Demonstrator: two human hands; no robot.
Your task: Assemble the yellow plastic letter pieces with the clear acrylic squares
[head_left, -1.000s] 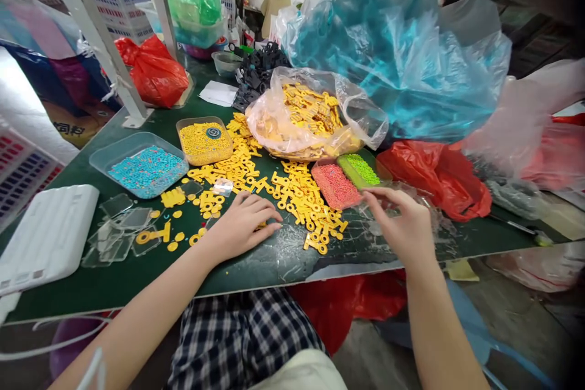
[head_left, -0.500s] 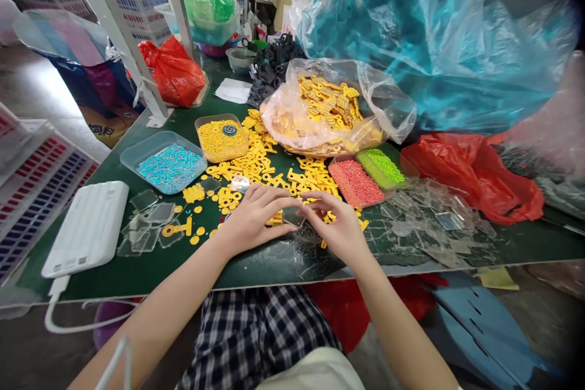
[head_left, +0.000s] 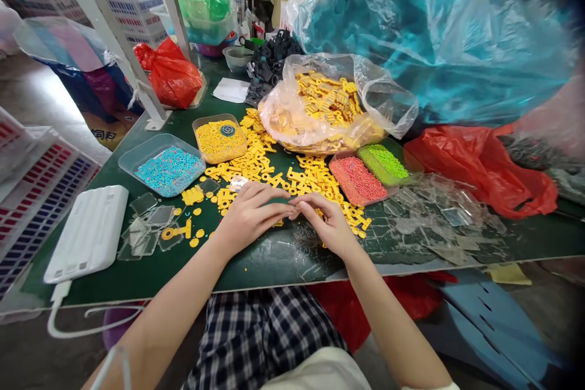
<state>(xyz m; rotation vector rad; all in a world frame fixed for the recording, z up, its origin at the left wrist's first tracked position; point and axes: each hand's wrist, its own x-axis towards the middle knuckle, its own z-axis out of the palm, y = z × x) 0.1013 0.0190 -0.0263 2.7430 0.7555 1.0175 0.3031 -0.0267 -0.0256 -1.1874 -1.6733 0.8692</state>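
My left hand and my right hand meet fingertip to fingertip just above the green table. Both are closed in a pinch; whatever they hold between the tips is too small or hidden to make out. Beneath the left fingers, a bit of a yellow plastic piece shows. Just beyond the hands spreads a heap of yellow plastic pieces, many with a ring at one end. Left of my left hand lie a single yellow ringed piece and several small yellow discs.
Trays of blue beads, yellow beads, pink beads and green beads surround the heap. Clear plastic plates lie left and right. A white power bank, an open bag of yellow pieces and a red bag also stand here.
The fingertips of both hands have drawn closer together, and the left thumb has lifted toward its fingers. A clear plate seen between the hands earlier is out of sight. The view has shifted slightly.
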